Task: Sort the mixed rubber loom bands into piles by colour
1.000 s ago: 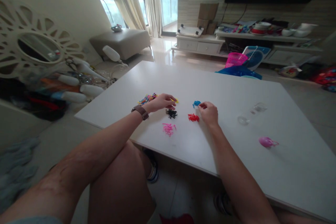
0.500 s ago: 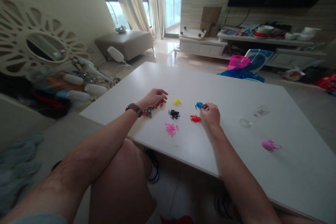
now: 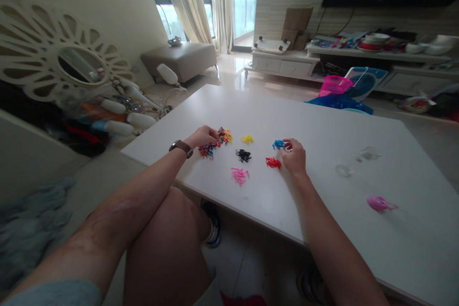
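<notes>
My left hand (image 3: 202, 136) reaches into a mixed-colour pile of small rubber bands (image 3: 224, 136), fingers pinched together at the pile; whatever is between them is too small to make out. My right hand (image 3: 294, 157) rests beside the blue rubber bands (image 3: 278, 144), with thumb and forefinger slightly apart at their edge. Sorted by colour, other little heaps lie between my hands: yellow bands (image 3: 247, 139), black bands (image 3: 243, 155), pink bands (image 3: 239, 176) and red bands (image 3: 273, 162).
On the right of the white table (image 3: 322, 124) are a pink pouch-like item (image 3: 380, 203), a clear round piece (image 3: 343, 170) and a clear container (image 3: 370, 153). Beyond the far edge stands a pink basket (image 3: 335, 86). Lamp parts (image 3: 141, 120) crowd the floor at left.
My left hand has come down and back from beside the yellow heap, closing its fingers at the mixed pile. My right hand stays by the blue bands, its fingers slightly more apart. The view has shifted slightly.
</notes>
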The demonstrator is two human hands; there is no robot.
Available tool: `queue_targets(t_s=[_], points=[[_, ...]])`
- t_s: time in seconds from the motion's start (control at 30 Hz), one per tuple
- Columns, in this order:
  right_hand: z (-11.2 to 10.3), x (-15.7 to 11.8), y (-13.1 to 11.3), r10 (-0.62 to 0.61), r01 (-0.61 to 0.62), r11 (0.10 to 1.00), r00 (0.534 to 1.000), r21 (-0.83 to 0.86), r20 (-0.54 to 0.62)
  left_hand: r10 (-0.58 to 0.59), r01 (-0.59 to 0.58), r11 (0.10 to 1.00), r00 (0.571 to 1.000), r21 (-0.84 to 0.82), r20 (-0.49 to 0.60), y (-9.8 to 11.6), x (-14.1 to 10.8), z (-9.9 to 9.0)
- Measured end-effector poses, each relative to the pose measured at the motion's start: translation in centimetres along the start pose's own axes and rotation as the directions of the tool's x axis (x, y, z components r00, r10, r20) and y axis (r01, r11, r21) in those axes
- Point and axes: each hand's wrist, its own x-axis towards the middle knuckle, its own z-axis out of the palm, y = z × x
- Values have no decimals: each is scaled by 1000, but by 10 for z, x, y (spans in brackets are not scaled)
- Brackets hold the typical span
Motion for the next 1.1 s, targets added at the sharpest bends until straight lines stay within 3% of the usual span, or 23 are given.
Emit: queue_targets(t_s=[0.23,0.47,0.8,1.1], points=[[0,-1,-2,12,-12,1000,1000,5,13,-18,9,993,997,121,77,3,-3,0],[1,-1,-4,9,-10,1000,1000,10,20,-19,2,981,996,196,84,2,0,1],[2,-1,-5,2,-3,1000,999,24,47,108,-131,978,983,160,148,-1,3,3],[2,-1,-6,11,-13,999,999,41,47,62,-83,982,991,173,121,-3,8,1]])
